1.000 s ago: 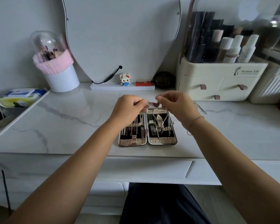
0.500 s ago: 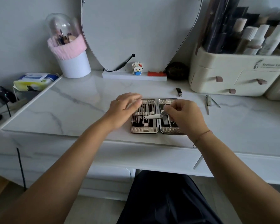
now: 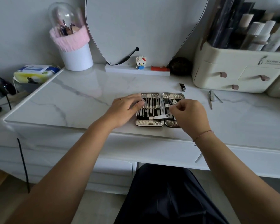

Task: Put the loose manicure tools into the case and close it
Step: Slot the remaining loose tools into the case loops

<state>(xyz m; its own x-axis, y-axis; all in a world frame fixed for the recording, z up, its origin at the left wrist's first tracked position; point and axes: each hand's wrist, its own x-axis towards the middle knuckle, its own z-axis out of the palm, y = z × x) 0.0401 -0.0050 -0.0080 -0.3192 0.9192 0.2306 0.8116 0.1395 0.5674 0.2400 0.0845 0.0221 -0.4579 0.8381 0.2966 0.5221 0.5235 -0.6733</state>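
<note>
The manicure case [image 3: 149, 122] lies open and flat on the marble desk, both halves lined with several steel tools under straps. My left hand [image 3: 125, 109] rests flat on the case's left edge, fingers apart. My right hand [image 3: 190, 114] hovers over the right half, fingers pinched on a silver nail clipper [image 3: 160, 117] that lies across the hinge near the front. Loose on the desk to the right are a small black nail clipper [image 3: 182, 87] and a pair of steel nippers with a thin tool [image 3: 211, 98].
A cream drawer organiser [image 3: 233, 75] with bottles stands at the back right. At the back left is a white pot with a pink cuff [image 3: 74, 50]. A mirror [image 3: 145, 21], a small figurine [image 3: 140, 62] and a wipes pack [image 3: 34, 72] are also there.
Both hands came down from above the case. The left hand let go of the clipper and now rests on the case; the right hand lowered the clipper onto it.
</note>
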